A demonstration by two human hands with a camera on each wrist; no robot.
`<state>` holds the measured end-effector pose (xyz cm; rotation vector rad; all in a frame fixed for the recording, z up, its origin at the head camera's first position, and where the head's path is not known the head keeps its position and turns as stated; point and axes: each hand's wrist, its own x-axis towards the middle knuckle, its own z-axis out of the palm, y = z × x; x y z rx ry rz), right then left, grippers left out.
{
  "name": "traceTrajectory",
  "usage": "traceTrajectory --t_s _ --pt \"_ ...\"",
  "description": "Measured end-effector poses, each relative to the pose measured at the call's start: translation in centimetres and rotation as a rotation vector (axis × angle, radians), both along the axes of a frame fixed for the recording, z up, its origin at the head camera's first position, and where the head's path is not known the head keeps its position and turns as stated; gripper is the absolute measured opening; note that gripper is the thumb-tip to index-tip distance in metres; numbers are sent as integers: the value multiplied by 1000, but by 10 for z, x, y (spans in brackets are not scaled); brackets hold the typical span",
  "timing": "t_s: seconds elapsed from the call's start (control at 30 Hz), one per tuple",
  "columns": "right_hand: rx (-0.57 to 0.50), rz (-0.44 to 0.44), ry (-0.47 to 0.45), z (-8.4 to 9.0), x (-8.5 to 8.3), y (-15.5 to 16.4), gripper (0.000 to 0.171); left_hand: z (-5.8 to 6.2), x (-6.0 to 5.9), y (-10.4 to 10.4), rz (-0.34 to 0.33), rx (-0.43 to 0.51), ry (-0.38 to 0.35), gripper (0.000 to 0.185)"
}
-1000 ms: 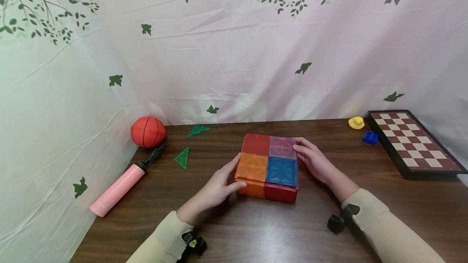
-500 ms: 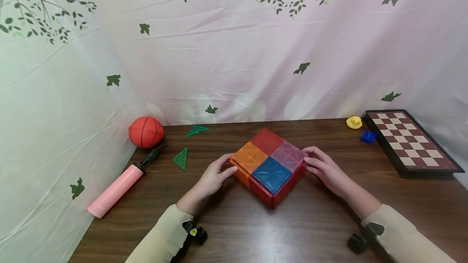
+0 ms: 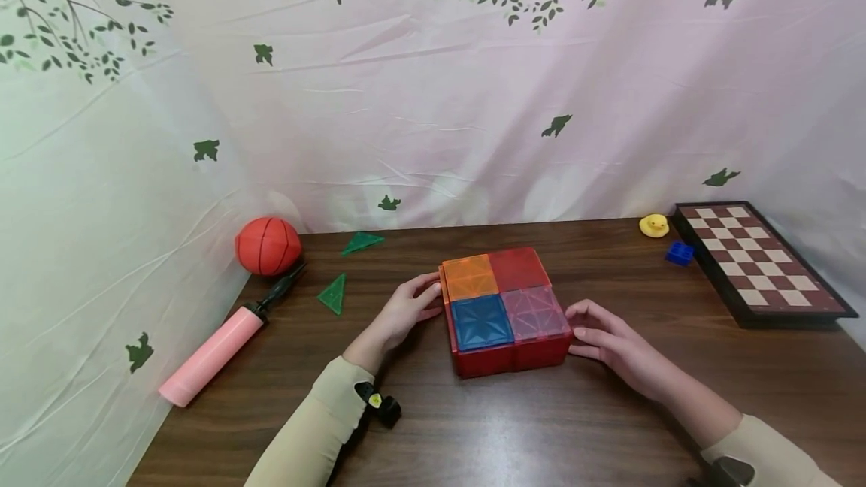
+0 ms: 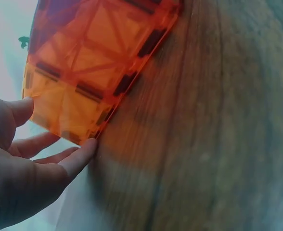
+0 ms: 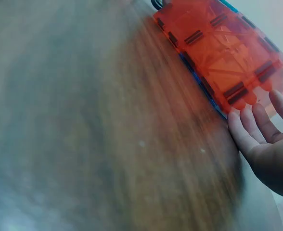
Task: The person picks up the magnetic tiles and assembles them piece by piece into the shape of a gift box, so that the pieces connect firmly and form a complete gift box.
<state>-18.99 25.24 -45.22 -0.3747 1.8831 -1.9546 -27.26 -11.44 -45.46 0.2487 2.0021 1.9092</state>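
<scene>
Turned since a moment ago, the magnetic tile box (image 3: 506, 310) sits square on the tabletop (image 3: 473, 427), left hand (image 3: 404, 310) and right hand (image 3: 612, 343) touching opposite sides. Left wrist: straight fingers (image 4: 79, 156) meet an orange corner. Right wrist: fingers (image 5: 242, 130) straight against red wall.

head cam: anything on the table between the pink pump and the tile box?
Yes: one green triangle tile lies on the table between the pink pump and the tile box, and the left hand touches the box's left edge. Head view only.

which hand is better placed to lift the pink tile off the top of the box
Probably the right hand: it touches the tile box at the corner beside the pink tile. The left hand is by the orange side.
</scene>
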Motion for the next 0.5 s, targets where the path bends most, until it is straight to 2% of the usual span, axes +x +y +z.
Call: traceTrajectory --t_s 0.1,0.23,0.3,0.37,0.5 --pt "3 -13 1 1 0 -1 27 0 7 6 76 35 -26 48" --pt "30 -80 15 3 -8 -7 44 4 30 13 167 79 -46 54" --pt "29 -106 15 3 -14 -12 53 7 44 16 161 90 -51 60" --pt "11 -115 3 3 -20 -18 59 10 55 18 120 96 -53 67" --pt "-30 -102 -33 1 -26 -27 65 13 64 21 37 110 -55 74"
